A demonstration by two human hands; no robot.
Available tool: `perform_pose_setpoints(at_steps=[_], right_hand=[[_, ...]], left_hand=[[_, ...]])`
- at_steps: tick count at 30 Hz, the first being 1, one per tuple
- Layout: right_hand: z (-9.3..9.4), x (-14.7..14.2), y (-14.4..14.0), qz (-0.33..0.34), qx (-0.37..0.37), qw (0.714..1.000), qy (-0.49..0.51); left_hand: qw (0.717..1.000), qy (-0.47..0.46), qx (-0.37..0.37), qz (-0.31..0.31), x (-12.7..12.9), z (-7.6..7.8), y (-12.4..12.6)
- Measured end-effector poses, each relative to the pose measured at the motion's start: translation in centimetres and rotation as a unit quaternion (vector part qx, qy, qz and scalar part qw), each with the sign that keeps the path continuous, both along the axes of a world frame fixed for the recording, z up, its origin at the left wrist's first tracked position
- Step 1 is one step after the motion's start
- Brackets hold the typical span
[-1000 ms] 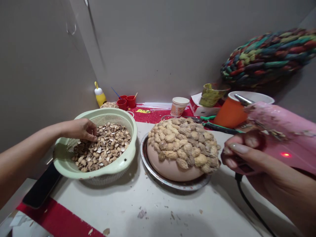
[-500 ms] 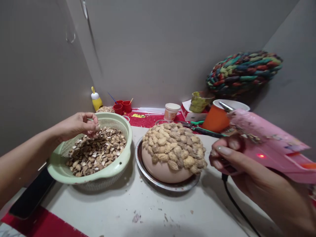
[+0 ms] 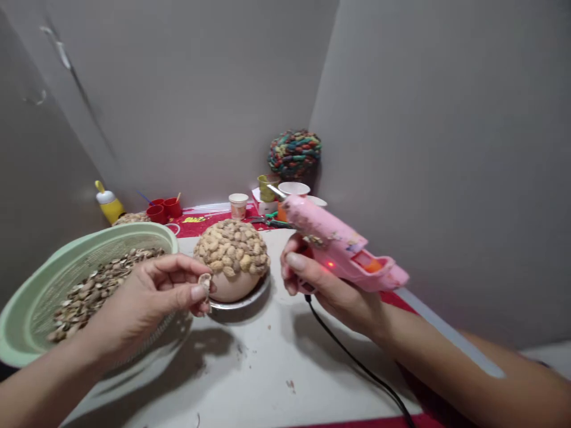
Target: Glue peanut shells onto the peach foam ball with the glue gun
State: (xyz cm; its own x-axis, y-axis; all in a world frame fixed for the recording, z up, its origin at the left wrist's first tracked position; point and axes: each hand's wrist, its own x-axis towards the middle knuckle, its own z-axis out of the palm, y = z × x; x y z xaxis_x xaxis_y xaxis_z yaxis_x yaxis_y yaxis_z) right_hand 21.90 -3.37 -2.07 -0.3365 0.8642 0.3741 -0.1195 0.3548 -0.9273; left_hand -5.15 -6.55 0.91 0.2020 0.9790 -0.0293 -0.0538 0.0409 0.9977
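Between the thumb and fingers of my left hand (image 3: 165, 288) is a peanut shell (image 3: 205, 284), held in front of the dome. My right hand (image 3: 321, 282) grips a pink hot glue gun (image 3: 339, 238), its nozzle pointing up and left, a red light lit and a glue stick (image 3: 450, 333) jutting from the back. A rounded dome (image 3: 234, 286), smooth and beige below, carries peanut shells (image 3: 232, 244) over its top. It rests on a metal plate (image 3: 250, 302). At left, a green colander (image 3: 18, 333) holds many loose shells (image 3: 102, 291).
Behind stand a yellow bottle (image 3: 110, 208), red cups (image 3: 172, 208), a paper cup (image 3: 238, 205) and green-handled pliers (image 3: 279, 223). A multicoloured knobbly piece (image 3: 294, 153) leans by the wall. The gun's black cord (image 3: 357, 365) trails across the white board (image 3: 259, 380).
My left hand has moved right, out from over the colander, with a peanut shell pinched in it. The view has turned right. My right hand still holds the glue gun.
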Motion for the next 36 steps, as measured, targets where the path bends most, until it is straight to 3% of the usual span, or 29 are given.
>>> perform_pose_setpoints(at_steps=[4,8,13,22,26,30,36], right_hand=[[0.5,-0.2,-2.5,-0.021,0.091,0.994,-0.062],[-1.0,-0.4,-3.2,-0.05,0.17,0.981,-0.071],[-2.9,-0.4,-2.9,-0.05,0.111,0.989,-0.079],[-2.8,0.1,-3.0,0.006,-0.067,0.997,0.04],[-3.6,0.2,-2.7,0.009,-0.06,0.995,0.081],[-4.2,0.3,-2.7,0.002,-0.035,0.998,0.049],[-5.0,0.1,-2.8,0.014,0.02,1.0,-0.008]], left_hand=[[0.998,-0.022,-0.02,-0.052,3.5,-1.7,-0.1],[0.997,-0.039,-0.02,-0.068,5.6,-3.3,-0.1],[0.997,-0.045,0.002,-0.063,6.7,-4.2,-0.4],[0.993,-0.088,-0.037,-0.062,6.8,-4.6,-0.7],[0.991,-0.079,-0.059,-0.092,7.0,-5.4,-0.5],[0.988,-0.073,-0.068,-0.12,7.3,-5.6,-0.6],[0.993,-0.092,-0.059,-0.044,7.9,-5.4,-0.8]])
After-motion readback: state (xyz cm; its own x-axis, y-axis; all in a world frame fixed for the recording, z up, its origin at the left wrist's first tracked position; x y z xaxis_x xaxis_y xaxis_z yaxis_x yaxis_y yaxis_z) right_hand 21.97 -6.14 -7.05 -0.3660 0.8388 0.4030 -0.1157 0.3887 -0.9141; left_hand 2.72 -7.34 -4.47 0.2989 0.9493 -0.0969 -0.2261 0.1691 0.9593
